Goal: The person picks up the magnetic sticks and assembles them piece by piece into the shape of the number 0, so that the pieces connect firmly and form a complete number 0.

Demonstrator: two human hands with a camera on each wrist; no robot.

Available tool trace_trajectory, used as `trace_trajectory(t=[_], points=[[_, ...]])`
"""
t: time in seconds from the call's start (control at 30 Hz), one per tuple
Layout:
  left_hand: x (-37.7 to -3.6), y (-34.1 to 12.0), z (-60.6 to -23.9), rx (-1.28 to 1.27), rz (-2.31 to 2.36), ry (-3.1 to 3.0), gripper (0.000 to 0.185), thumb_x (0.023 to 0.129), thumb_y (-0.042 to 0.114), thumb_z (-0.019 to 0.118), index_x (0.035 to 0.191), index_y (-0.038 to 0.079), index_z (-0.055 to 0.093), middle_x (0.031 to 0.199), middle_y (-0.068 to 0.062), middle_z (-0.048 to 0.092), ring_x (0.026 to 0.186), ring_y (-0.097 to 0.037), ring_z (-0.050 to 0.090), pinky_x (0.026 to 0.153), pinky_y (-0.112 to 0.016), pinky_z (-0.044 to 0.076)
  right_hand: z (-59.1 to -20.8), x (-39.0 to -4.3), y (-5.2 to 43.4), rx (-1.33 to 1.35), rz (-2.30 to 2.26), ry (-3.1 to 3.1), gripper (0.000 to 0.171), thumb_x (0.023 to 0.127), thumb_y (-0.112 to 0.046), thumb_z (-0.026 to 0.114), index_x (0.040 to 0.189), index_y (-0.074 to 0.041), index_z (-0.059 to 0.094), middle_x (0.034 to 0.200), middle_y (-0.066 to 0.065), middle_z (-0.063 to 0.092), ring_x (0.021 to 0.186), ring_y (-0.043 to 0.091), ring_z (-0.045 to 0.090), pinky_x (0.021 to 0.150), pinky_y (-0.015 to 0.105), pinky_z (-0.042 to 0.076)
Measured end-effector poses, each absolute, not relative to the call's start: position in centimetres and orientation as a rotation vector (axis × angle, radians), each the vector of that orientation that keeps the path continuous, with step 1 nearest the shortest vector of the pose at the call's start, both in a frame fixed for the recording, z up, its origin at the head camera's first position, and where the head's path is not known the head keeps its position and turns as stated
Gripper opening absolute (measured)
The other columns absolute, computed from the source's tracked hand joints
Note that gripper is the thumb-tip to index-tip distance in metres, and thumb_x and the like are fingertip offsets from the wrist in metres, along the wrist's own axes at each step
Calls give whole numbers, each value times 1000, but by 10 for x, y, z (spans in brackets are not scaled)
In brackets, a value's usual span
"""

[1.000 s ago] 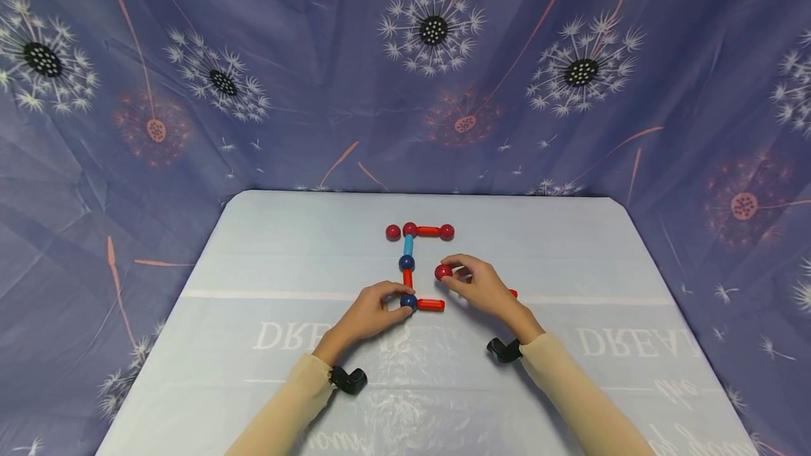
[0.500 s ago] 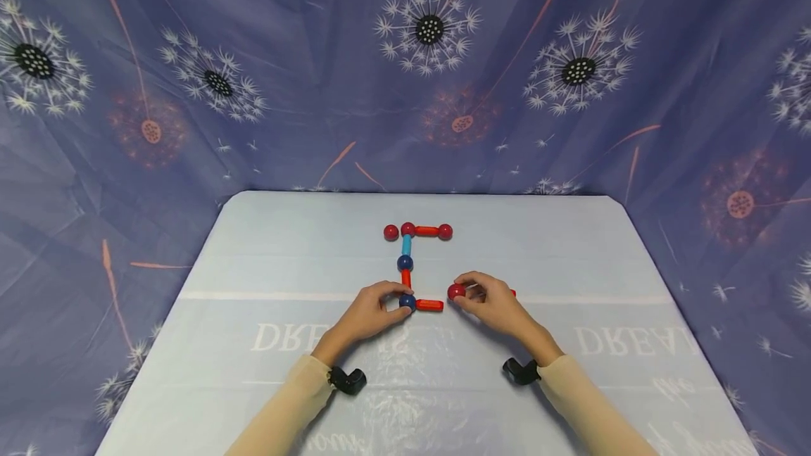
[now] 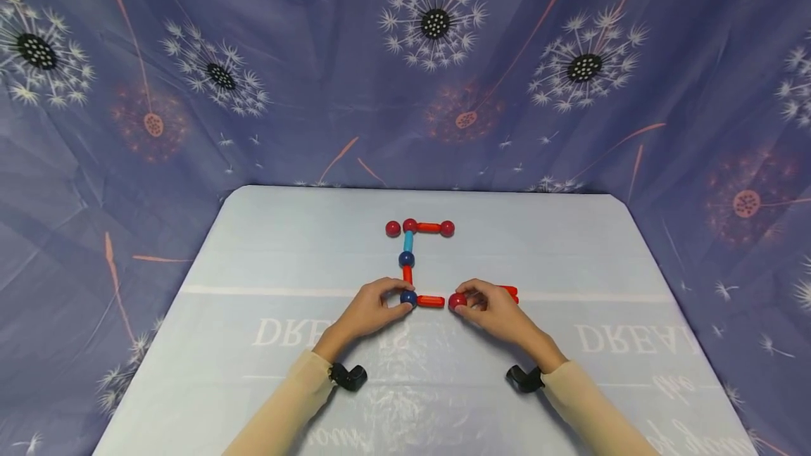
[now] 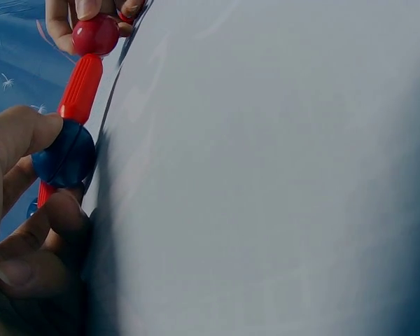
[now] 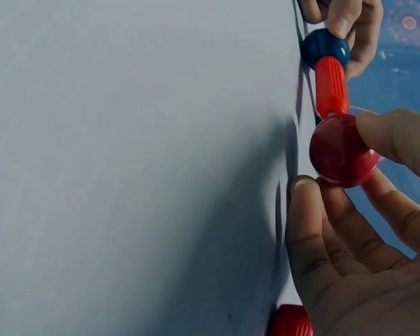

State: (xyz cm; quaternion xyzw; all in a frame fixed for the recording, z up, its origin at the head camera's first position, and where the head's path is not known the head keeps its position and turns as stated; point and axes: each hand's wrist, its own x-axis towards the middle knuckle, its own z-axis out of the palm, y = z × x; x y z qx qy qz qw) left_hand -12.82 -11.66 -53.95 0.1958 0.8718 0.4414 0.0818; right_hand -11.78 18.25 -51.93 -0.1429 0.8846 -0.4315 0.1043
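My left hand (image 3: 372, 312) pinches a dark blue ball (image 4: 64, 154) between thumb and fingers at the near corner of a joined chain of balls and rods. From that ball a red ribbed rod (image 3: 431, 301) points right, and another red rod (image 3: 407, 275) runs away from me. My right hand (image 3: 503, 314) pinches a red ball (image 5: 344, 150) with thumb and fingertips. This ball sits right at the free end of the right-pointing rod, in line with it; a thin gap shows in the head view.
Farther up, the chain goes on through a blue ball (image 3: 406, 259), a light blue rod (image 3: 408, 241), a red ball (image 3: 410, 226), a red rod (image 3: 429, 228) and an end ball (image 3: 447, 229). Another red ball (image 3: 393, 229) lies just left. Red rods (image 3: 510, 292) lie beyond my right hand.
My right hand has brought the red ball toward me and slightly right, down to the level of the rod's free end. My left hand stays on the blue ball.
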Motion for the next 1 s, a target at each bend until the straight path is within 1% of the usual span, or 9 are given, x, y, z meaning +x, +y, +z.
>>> trace_trajectory(t=[0.3,0.4,0.53,0.67,0.83,1.0], points=[[-129,-115,-539,614,1310,2620,31,92,28,78,122,24,73,122,2,72,75,-8,53,66,-23,47,-523,-121,178,-415,-1257,2602,27,91,-24,80,116,-20,71,101,-7,72,85,9,66,76,25,55],[-129,-116,-539,614,1298,2623,31,92,28,79,122,25,73,122,4,72,75,-9,54,66,-23,47,-523,-121,177,-416,-1268,2595,28,91,-24,80,117,-20,71,102,-6,72,85,9,66,74,25,54],[-129,-116,-539,622,1284,2622,31,91,26,79,121,26,73,121,7,71,83,-10,56,70,-23,47,-523,-123,176,-438,-1276,2601,28,92,-23,79,118,-20,71,105,-5,72,85,9,65,73,26,54],[-130,-115,-538,635,1282,2618,31,92,25,79,122,25,73,122,7,71,90,-12,58,72,-24,48,-524,-125,177,-465,-1269,2612,28,93,-22,78,120,-19,71,108,-3,72,85,9,65,73,26,54],[-129,-115,-538,637,1279,2621,31,92,26,78,123,24,72,121,6,71,89,-12,58,73,-24,47,-524,-127,176,-463,-1237,2602,28,93,-21,77,120,-18,70,105,-3,71,83,10,63,72,25,53],[-129,-116,-540,633,1295,2628,31,92,27,78,122,23,73,121,4,72,84,-13,57,70,-24,47,-523,-127,175,-462,-1220,2599,28,93,-20,77,120,-17,70,101,-4,69,83,11,62,71,25,51]])
